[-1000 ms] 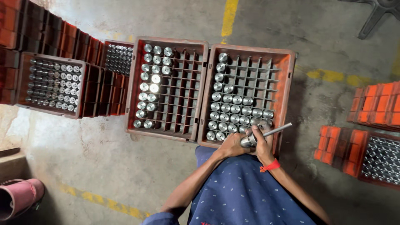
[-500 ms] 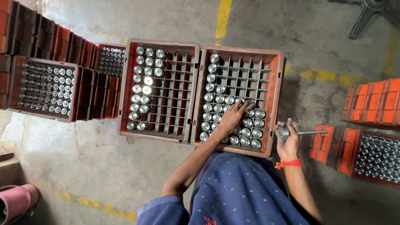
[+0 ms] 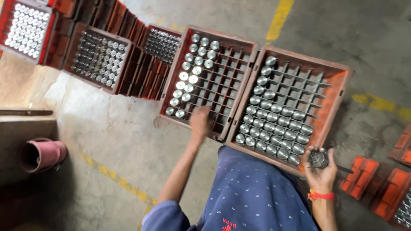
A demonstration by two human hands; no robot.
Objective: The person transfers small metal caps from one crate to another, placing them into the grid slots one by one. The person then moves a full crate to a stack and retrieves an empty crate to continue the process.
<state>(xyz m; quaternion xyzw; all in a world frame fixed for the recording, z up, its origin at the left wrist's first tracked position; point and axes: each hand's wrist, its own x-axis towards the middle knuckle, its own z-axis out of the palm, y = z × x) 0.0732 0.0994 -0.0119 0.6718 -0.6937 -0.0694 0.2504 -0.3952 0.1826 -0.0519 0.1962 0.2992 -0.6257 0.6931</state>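
Two red-brown divided crates lie side by side on the concrete floor. The left crate (image 3: 222,37) has shiny metal cylinders (image 3: 191,70) in its left columns. The right crate (image 3: 342,81) has metal cylinders (image 3: 274,124) filling its left and near cells. My left hand (image 3: 199,122) is blurred over the near edge of the left crate; whether it holds anything is unclear. My right hand (image 3: 320,171), with a red band at the wrist, grips a round metal part on a thin rod (image 3: 319,159) just off the right crate's near corner.
More red crates (image 3: 96,57) of metal parts are stacked at the upper left. Small orange crates (image 3: 364,175) sit at the right. A pink pipe end (image 3: 40,154) lies at the left beside a concrete ledge. Yellow lines (image 3: 278,19) cross the floor.
My left hand has swung from the parts in the right crate over to the near edge of the left crate. My right hand still holds the rod part beside the right crate.
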